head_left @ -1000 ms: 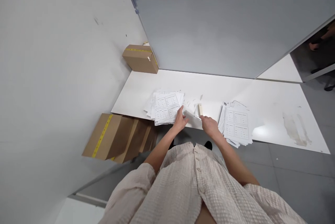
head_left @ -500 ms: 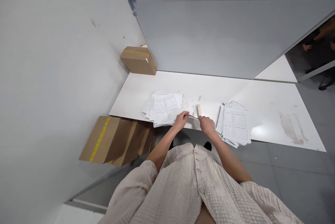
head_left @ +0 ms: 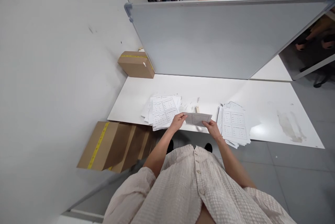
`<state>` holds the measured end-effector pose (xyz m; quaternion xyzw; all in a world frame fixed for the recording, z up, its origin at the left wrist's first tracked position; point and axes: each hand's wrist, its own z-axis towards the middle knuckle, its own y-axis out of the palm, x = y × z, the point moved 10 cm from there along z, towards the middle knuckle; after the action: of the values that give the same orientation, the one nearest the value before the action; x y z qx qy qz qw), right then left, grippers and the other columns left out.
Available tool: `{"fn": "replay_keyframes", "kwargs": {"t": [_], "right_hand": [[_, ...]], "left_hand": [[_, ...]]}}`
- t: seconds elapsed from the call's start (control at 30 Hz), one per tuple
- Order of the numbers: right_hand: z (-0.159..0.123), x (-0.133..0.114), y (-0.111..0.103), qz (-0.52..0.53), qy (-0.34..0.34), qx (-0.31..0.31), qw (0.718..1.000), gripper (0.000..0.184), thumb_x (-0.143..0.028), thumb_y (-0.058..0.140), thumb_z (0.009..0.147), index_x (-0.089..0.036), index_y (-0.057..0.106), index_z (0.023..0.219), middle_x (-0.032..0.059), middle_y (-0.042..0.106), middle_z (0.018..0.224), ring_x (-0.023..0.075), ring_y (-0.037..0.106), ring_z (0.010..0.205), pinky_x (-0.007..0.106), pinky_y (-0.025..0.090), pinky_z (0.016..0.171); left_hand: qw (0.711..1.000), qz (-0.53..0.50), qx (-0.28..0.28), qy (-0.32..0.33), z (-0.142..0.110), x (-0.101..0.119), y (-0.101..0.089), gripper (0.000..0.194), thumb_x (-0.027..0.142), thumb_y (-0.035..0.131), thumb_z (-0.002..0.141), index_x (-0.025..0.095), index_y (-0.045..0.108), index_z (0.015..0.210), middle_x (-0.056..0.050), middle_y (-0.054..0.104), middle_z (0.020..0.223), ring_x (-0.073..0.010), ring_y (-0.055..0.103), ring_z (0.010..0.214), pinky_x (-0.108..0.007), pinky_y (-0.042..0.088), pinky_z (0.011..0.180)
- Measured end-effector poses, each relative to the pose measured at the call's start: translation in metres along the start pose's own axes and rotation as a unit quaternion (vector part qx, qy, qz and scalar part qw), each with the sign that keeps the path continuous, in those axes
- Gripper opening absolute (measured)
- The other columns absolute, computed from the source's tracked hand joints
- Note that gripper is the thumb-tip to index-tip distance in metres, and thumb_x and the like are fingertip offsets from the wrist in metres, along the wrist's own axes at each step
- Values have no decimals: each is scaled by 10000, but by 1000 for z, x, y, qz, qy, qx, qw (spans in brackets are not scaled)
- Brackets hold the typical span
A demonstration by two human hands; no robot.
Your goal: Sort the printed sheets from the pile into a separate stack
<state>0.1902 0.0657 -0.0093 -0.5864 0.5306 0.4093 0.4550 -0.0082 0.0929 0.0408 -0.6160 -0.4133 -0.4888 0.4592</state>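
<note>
Between my hands, a printed sheet of paper (head_left: 196, 118) is held tilted up above the table's front edge. My left hand (head_left: 178, 120) pinches its left end, and my right hand (head_left: 211, 128) grips its lower right corner. Just behind the sheet lies a small cream-coloured block (head_left: 197, 109), partly hidden by the paper. To the left is a loose pile of printed sheets (head_left: 163, 110). Another untidy pile of printed sheets (head_left: 235, 124) lies to the right, beside my right hand.
A white table (head_left: 264, 112) runs across, with a grey panel (head_left: 199, 42) standing along its back. One cardboard box (head_left: 137, 65) sits at the back left corner. Several cardboard boxes (head_left: 101, 145) stand below the table's left end, near the wall. Part of a person shows at the far right.
The sheet has turned from nearly edge-on to showing its printed face. My right hand has moved slightly right and down, away from the cream-coloured block.
</note>
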Motion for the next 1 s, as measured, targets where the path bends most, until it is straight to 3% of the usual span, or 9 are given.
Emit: {"fn": "replay_keyframes", "kwargs": {"t": [0.17,0.33,0.57,0.7,0.83,0.9,1.0], "right_hand": [[2,-1,-8,-56,-11,20,998,313,-408,544,686,-159,626,859,64,650,859,207,570,821,334,433,735],[1,3,-5,-79,-17,8,997,322,-422,517,697,-164,623,859,55,630,830,185,556,759,310,435,678],[4,18,-6,-67,3,21,998,328,-430,541,672,-152,624,825,69,641,833,201,567,778,318,431,694],[0,15,-8,-59,11,22,998,374,-440,549,669,-139,623,879,99,640,941,230,563,898,339,428,763],[-13,-5,-13,-67,-3,8,998,408,-451,534,687,-140,609,940,90,636,971,222,564,904,323,437,762],[-20,-10,-24,-91,10,15,996,404,-454,525,691,-137,608,928,78,649,907,213,578,836,304,452,708],[-27,-10,-57,-132,47,45,989,384,-438,531,683,-122,605,888,67,655,814,197,583,732,274,456,619]], "left_hand": [[997,57,-2,59,-7,27,11,271,327,423,820,196,607,969,-24,614,1004,-151,530,976,-259,377,876],[995,99,-19,26,-11,19,17,278,305,388,835,206,580,1009,-22,590,1062,-150,510,1016,-270,373,889],[995,84,-27,48,-10,11,20,281,310,378,837,193,585,986,-28,602,993,-143,533,943,-252,394,832],[996,94,-1,10,-6,-2,15,272,327,398,824,169,591,930,-22,621,859,-144,551,830,-261,423,770],[998,27,36,-36,-2,-14,15,257,333,418,815,147,582,882,-26,623,810,-146,559,786,-273,443,737],[997,-13,39,-67,0,-23,23,245,322,431,811,139,574,890,-34,625,803,-139,570,754,-272,452,720],[989,-56,22,-134,0,-43,39,279,307,422,820,129,537,1001,-62,629,843,-126,593,702,-266,463,691]]}}
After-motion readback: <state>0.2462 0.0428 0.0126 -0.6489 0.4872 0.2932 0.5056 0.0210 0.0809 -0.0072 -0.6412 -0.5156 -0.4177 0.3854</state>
